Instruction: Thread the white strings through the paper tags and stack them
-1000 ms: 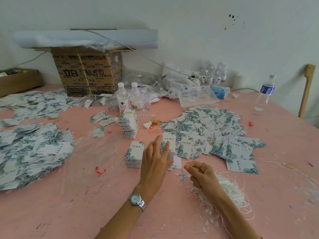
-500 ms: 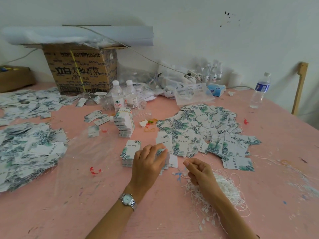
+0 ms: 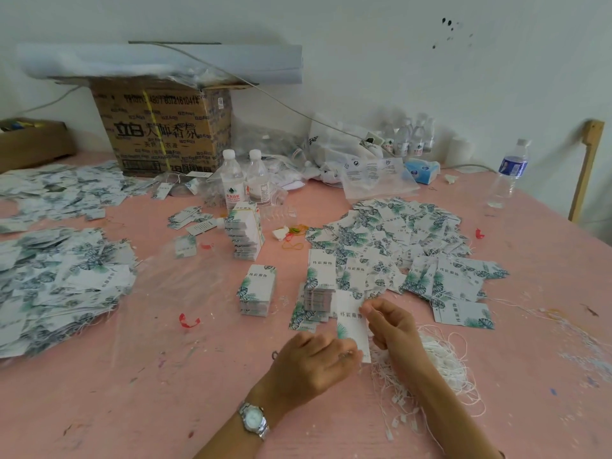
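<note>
My left hand [image 3: 314, 362] holds the lower end of one white paper tag [image 3: 351, 323] with a green leaf print, lifted just above the pink table. My right hand [image 3: 389, 323] pinches at the tag's upper right edge; whether a string is between its fingers is too small to tell. A tangle of white strings [image 3: 443, 362] lies under and right of my right wrist. Two neat stacks of tags [image 3: 258, 291] [image 3: 319, 286] stand just beyond my hands. A wide loose spread of tags [image 3: 397, 246] lies behind them.
Heaps of strung tags [image 3: 59, 279] cover the table's left side. A taller tag stack [image 3: 245, 231], two water bottles [image 3: 243, 180] and a cardboard box [image 3: 162, 127] stand further back. Another bottle [image 3: 510, 170] is at the far right by a wooden post [image 3: 584, 167].
My left hand took one tag off the stack and drew it back toward me. My right hand opened from a fist and came up to the tag's top edge.
</note>
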Demonstrator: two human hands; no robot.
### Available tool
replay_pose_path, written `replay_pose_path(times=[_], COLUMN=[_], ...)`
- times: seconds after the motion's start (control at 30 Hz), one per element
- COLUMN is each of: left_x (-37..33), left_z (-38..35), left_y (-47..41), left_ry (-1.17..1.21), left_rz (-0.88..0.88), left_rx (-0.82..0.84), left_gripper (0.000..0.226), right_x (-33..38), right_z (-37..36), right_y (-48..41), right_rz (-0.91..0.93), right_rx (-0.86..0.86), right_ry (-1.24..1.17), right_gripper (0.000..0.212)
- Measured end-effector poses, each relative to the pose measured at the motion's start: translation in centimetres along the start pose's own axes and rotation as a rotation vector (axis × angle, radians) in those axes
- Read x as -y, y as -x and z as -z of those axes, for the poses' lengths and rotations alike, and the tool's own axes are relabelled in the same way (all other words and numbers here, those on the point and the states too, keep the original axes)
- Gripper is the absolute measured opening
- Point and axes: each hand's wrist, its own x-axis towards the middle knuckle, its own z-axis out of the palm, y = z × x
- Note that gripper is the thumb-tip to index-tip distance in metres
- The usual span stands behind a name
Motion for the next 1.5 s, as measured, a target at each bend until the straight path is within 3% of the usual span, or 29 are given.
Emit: replay_pose_path(times=[0.13,0.2,0.3,0.4,0.6,0.8,1.33,1.5], left_x=[0.0,0.2,0.0,-0.1,0.4,0.2,0.3,0.3], left_z=[0.5,1.0,1.1,0.9,0.6,0.5,0.3,0.8], left_y=[-0.6,-0.9,-0.6,-0.3,0.2,0.2,0.5,0.3], left_ry=[0.185,0.351,0.683,0.873,1.046,1.083,1.046,0.860], left_rz=[0.426,0.720,1.111,1.259,1.372,1.356,1.294,1.175], left_rx=[0.087,0.098,0.104,0.109,0.067,0.132,0.215,0.179], left_gripper=[0.051,0.055,0.046,0.026,0.015,0.021,0.029,0.034], right_x=[-0.1,0.0,0.0,-0.1,-0.3,-0.8,-0.8,-1.2], right_z=[0.2,0.0,-0.3,-0.6,-0.5,-1.0,-0.7,-0.6], right_y=[0.1,0.3,0.5,0.6,0.1,0.3,0.3,0.2], right_rz=[0.018,0.025,0.036,0.024,0.008,-0.044,-0.066,-0.064], right_rx=[-0.001,0.052,0.163,0.239,0.142,0.255,0.282,0.278], right_ry=[0.049,0.064,0.077,0.115,0.100,0.187,0.193,0.192], right_gripper=[0.020,0.024,0.025,0.021,0.020,0.031,0.014,0.016])
